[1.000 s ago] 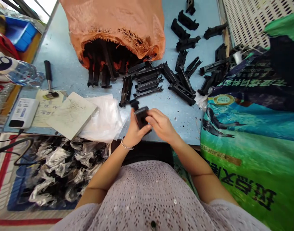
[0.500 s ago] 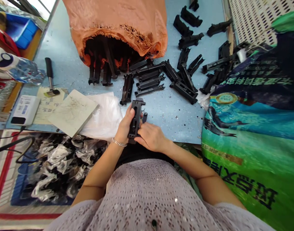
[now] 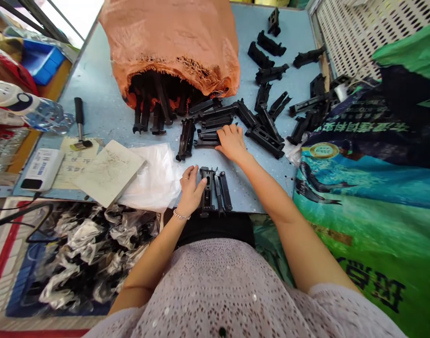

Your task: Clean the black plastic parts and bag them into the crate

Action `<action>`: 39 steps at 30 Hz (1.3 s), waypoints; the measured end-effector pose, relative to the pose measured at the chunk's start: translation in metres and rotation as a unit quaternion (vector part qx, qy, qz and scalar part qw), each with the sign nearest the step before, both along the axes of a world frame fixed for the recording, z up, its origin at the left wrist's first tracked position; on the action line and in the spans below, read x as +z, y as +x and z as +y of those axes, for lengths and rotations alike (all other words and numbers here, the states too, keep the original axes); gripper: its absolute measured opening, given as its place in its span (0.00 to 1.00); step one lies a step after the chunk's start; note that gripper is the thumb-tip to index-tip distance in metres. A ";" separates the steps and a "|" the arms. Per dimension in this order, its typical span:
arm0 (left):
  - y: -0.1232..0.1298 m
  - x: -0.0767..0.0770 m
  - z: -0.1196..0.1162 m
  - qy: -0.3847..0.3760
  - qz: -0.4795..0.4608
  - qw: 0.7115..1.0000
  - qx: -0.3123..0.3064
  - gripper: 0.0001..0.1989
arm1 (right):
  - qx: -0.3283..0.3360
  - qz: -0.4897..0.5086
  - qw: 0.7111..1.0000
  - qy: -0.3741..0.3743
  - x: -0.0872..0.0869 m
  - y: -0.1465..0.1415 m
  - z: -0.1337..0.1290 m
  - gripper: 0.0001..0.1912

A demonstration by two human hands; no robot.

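My left hand (image 3: 191, 191) is at the table's front edge, fingers apart, thumb against the side of a long black slotted part (image 3: 207, 190). Beside that part lie two narrow black pieces (image 3: 223, 191), roughly parallel to it. Farther up the table, my right hand (image 3: 233, 143) has its fingers and thumb around the right end of a long black part (image 3: 207, 137). That part is in a small row of similar ones, and the hand hides its end. Just left of the row rests another black part (image 3: 185, 139).
An orange woven sack (image 3: 172, 37) spills black parts at the back. More black parts (image 3: 266, 141) lie to the right. A brush (image 3: 80, 122), white device (image 3: 42, 170), square board (image 3: 109, 172) and clear plastic sheets (image 3: 154, 176) are on the left. A printed green-blue sack (image 3: 369, 188) stands right.
The slotted part held in both hands is now down at the table edge. My right hand has moved up and away to the row of black parts. My left hand has loosened.
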State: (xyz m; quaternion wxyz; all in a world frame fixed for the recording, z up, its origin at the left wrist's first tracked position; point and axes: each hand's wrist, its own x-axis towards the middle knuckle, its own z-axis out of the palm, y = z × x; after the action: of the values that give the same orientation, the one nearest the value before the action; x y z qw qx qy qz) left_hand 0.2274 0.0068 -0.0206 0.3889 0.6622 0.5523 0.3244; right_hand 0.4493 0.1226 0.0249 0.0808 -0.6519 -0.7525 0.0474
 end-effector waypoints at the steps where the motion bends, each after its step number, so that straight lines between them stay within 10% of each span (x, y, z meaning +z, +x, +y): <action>1: 0.000 0.004 0.002 0.011 -0.021 1.000 0.004 0.32 | -0.005 0.005 1.000 0.006 0.003 -0.002 -0.006 0.28; 8: 0.006 0.052 0.019 0.008 -0.225 0.974 -0.010 0.39 | 0.110 0.262 0.959 0.015 0.045 -0.036 -0.101 0.21; 12: 0.004 0.070 0.013 -0.025 -0.234 0.971 -0.049 0.34 | 0.075 0.238 0.965 0.086 0.058 -0.037 -0.105 0.26; 16: 0.001 0.075 0.006 -0.083 -0.270 0.954 -0.104 0.36 | 0.064 0.160 0.981 0.088 0.056 -0.034 -0.092 0.31; 24: -0.019 0.067 0.015 -0.079 -0.202 0.976 0.029 0.32 | 0.236 0.141 0.961 0.023 0.032 -0.068 -0.155 0.27; 27: -0.030 0.054 0.013 -0.051 -0.086 0.994 0.038 0.33 | 0.221 0.153 0.963 -0.015 0.024 -0.062 -0.129 0.25; 33: -0.020 0.031 -0.004 -0.101 0.233 0.967 -0.005 0.33 | -0.033 0.051 0.997 0.047 0.005 -0.012 0.002 0.23; 39: -0.015 0.029 0.004 0.087 0.156 0.984 -0.008 0.27 | -0.067 -0.004 0.997 -0.023 0.004 0.005 0.014 0.28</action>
State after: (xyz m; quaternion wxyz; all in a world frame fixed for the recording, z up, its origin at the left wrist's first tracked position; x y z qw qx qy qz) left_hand 0.2123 0.0106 0.0083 0.2413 0.7402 0.5707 0.2613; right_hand 0.4542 0.1364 0.0288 0.0657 -0.7030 -0.7059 0.0563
